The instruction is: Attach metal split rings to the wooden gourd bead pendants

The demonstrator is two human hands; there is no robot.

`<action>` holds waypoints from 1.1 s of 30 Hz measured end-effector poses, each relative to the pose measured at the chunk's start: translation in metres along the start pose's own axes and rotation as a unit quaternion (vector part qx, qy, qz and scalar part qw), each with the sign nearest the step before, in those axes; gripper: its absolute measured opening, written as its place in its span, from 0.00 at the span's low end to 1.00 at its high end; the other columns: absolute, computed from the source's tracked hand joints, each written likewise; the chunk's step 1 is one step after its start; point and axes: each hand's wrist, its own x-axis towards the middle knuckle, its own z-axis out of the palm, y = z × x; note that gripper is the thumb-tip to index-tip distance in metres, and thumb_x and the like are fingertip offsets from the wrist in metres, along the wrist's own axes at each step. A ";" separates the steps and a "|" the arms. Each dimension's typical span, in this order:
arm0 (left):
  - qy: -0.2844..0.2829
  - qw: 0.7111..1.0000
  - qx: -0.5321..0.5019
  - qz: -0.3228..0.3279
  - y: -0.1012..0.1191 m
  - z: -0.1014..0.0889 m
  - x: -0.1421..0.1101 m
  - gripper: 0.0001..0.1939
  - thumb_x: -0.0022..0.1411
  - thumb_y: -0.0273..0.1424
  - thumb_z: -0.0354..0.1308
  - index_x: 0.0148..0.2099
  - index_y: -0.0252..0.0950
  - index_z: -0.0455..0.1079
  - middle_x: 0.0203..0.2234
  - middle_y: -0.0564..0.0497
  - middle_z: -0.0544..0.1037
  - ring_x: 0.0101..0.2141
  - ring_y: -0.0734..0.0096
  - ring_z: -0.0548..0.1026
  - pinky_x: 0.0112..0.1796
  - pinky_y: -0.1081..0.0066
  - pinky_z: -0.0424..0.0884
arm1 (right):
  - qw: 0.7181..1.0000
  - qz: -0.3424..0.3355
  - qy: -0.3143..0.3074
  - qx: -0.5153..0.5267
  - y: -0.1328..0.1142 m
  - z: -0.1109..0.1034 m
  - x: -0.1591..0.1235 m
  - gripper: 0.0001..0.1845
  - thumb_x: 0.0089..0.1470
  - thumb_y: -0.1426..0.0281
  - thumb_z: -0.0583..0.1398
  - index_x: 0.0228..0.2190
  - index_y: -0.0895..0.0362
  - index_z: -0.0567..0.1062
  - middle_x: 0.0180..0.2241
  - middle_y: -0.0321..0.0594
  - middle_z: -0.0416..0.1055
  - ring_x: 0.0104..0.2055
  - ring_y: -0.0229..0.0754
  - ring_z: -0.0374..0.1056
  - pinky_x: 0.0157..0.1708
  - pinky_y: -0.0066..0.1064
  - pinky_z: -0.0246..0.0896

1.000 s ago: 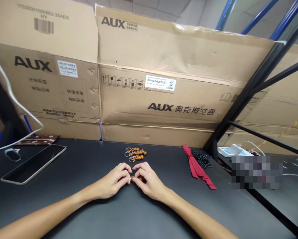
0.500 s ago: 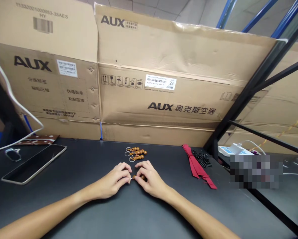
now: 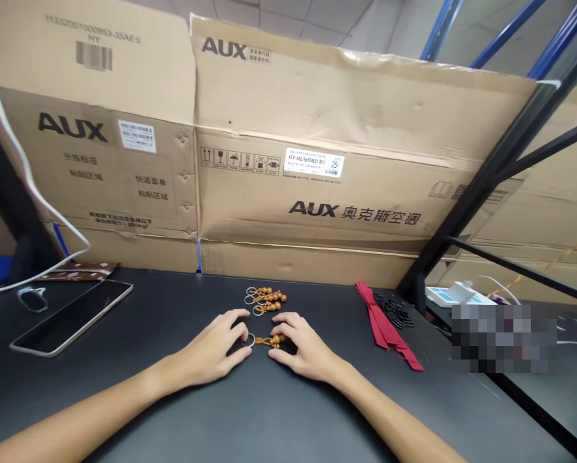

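A keychain with a metal ring (image 3: pixel 251 340), an orange-brown cord and brown gourd-shaped wooden beads (image 3: pixel 275 340) lies on the black table between my hands. My left hand (image 3: pixel 220 347) rests at the ring, thumb and fingers apart around its left edge. At the bead end is my right hand (image 3: pixel 302 347), its fingers curved and parted from the thumb; the fingertips are at the beads and partly cover them. Just beyond my hands, several similar keychains (image 3: pixel 267 297) lie close together, rings to the left and beads to the right.
A phone (image 3: pixel 73 318) and a clear-lensed item (image 3: pixel 32 298) lie left, near a brown patterned pouch (image 3: pixel 83 271) and white cable (image 3: pixel 42 199). Right are red strips (image 3: pixel 384 326) and black pieces (image 3: pixel 394 310). Cardboard boxes (image 3: pixel 312 257) stand behind; a black metal frame (image 3: pixel 462 209) rises right.
My hands have moved slightly apart and the fingers have loosened. The keychain between them now shows its ring, cord and beads stretched out. The whole view has shifted slightly.
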 end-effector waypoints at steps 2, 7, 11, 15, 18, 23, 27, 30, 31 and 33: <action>0.011 1.000 -0.001 -0.012 0.000 0.001 0.000 0.07 0.66 0.35 0.54 0.39 0.38 0.67 0.58 0.42 0.64 0.57 0.52 0.66 0.54 0.56 0.66 | 1.000 -0.006 -0.014 0.015 -0.002 -0.001 -0.002 0.14 0.54 0.65 0.65 0.42 0.54 0.74 0.53 0.48 0.67 0.57 0.49 0.63 0.56 0.43 0.60; 0.012 1.000 -0.014 -0.020 0.000 0.002 -0.001 0.06 0.68 0.32 0.50 0.39 0.38 0.66 0.58 0.43 0.65 0.55 0.56 0.69 0.53 0.59 0.68 | 0.999 -0.008 -0.042 0.033 -0.005 -0.002 -0.004 0.17 0.54 0.65 0.65 0.46 0.53 0.75 0.56 0.49 0.66 0.61 0.50 0.60 0.59 0.45 0.58; 0.003 1.000 -0.006 -0.010 -0.005 0.005 0.000 0.07 0.70 0.30 0.47 0.39 0.38 0.65 0.57 0.44 0.67 0.59 0.57 0.65 0.58 0.58 0.63 | 0.998 -0.005 -0.044 0.036 -0.004 -0.001 -0.004 0.13 0.59 0.68 0.61 0.46 0.53 0.75 0.57 0.48 0.67 0.62 0.48 0.60 0.60 0.43 0.58; -0.021 1.000 -0.001 -0.008 -0.009 0.007 0.000 0.07 0.70 0.30 0.47 0.39 0.38 0.65 0.52 0.46 0.71 0.62 0.55 0.60 0.62 0.48 0.53 | 0.999 0.000 -0.028 0.032 -0.002 0.001 -0.004 0.10 0.59 0.68 0.60 0.44 0.54 0.75 0.56 0.48 0.67 0.62 0.47 0.60 0.60 0.43 0.58; -0.027 0.999 -0.006 -0.020 -0.009 0.007 0.001 0.08 0.71 0.32 0.47 0.38 0.38 0.64 0.53 0.46 0.71 0.64 0.52 0.57 0.62 0.43 0.51 | 0.999 0.007 -0.024 0.026 -0.002 0.001 -0.004 0.09 0.59 0.68 0.60 0.43 0.54 0.74 0.56 0.48 0.67 0.62 0.47 0.59 0.60 0.44 0.58; -0.030 0.999 -0.002 -0.027 -0.009 0.009 0.000 0.10 0.72 0.34 0.46 0.39 0.37 0.65 0.57 0.43 0.68 0.64 0.50 0.56 0.62 0.42 0.50 | 0.999 -0.002 -0.049 0.022 -0.011 0.001 -0.003 0.10 0.60 0.68 0.59 0.44 0.54 0.74 0.58 0.48 0.65 0.64 0.49 0.56 0.61 0.45 0.56; -0.032 0.999 0.014 -0.018 -0.013 0.011 0.000 0.10 0.72 0.32 0.45 0.42 0.37 0.67 0.58 0.43 0.68 0.64 0.49 0.56 0.61 0.41 0.50 | 0.997 -0.019 -0.066 0.025 -0.018 0.003 -0.002 0.11 0.60 0.68 0.60 0.45 0.53 0.74 0.59 0.47 0.64 0.65 0.49 0.54 0.62 0.45 0.56; -0.035 0.999 0.025 -0.012 -0.016 0.013 0.001 0.10 0.71 0.28 0.44 0.45 0.37 0.68 0.58 0.42 0.67 0.63 0.48 0.58 0.60 0.40 0.51 | 0.998 -0.016 -0.049 0.021 -0.010 0.004 -0.002 0.10 0.60 0.68 0.59 0.44 0.53 0.74 0.58 0.47 0.65 0.64 0.48 0.57 0.61 0.45 0.57; -0.037 0.999 0.026 -0.010 -0.016 0.013 0.001 0.11 0.71 0.28 0.44 0.46 0.37 0.68 0.59 0.42 0.67 0.63 0.48 0.58 0.60 0.39 0.52 | 0.999 -0.010 -0.039 0.016 -0.006 0.003 -0.001 0.09 0.61 0.68 0.58 0.43 0.54 0.74 0.57 0.48 0.66 0.63 0.48 0.58 0.61 0.45 0.57; -0.040 0.999 0.026 -0.010 -0.016 0.012 0.002 0.11 0.71 0.27 0.44 0.46 0.38 0.68 0.58 0.42 0.67 0.63 0.47 0.59 0.59 0.38 0.51 | 1.000 0.004 -0.012 0.006 0.004 0.002 0.000 0.08 0.61 0.70 0.57 0.42 0.55 0.73 0.54 0.48 0.69 0.62 0.48 0.60 0.61 0.46 0.57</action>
